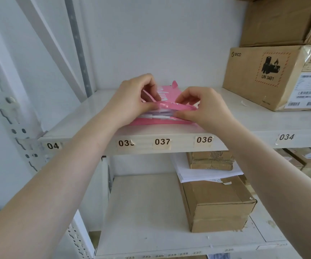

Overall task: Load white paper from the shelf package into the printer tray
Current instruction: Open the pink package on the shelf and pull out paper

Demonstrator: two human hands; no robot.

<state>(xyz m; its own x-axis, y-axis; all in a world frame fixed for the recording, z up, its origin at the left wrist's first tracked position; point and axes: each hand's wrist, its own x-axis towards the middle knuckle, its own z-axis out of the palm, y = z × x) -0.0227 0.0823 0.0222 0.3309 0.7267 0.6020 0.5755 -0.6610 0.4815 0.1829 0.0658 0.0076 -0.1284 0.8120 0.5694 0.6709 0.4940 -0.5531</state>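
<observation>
A pink paper package (169, 94) lies on the upper shelf (87, 116), its near end torn open. White paper (158, 115) shows as stacked sheet edges inside the opening. My left hand (132, 98) pinches the pink wrapper's upper flap at the left of the opening. My right hand (203, 105) grips the wrapper's edge at the right, thumb below and fingers above. The printer tray is not in view.
A large PICO cardboard box (274, 75) stands on the same shelf to the right, with another box (277, 19) on top. On the lower shelf (141, 212) sit a brown box (216, 204), loose white sheets (203, 172) and more boxes (304, 161).
</observation>
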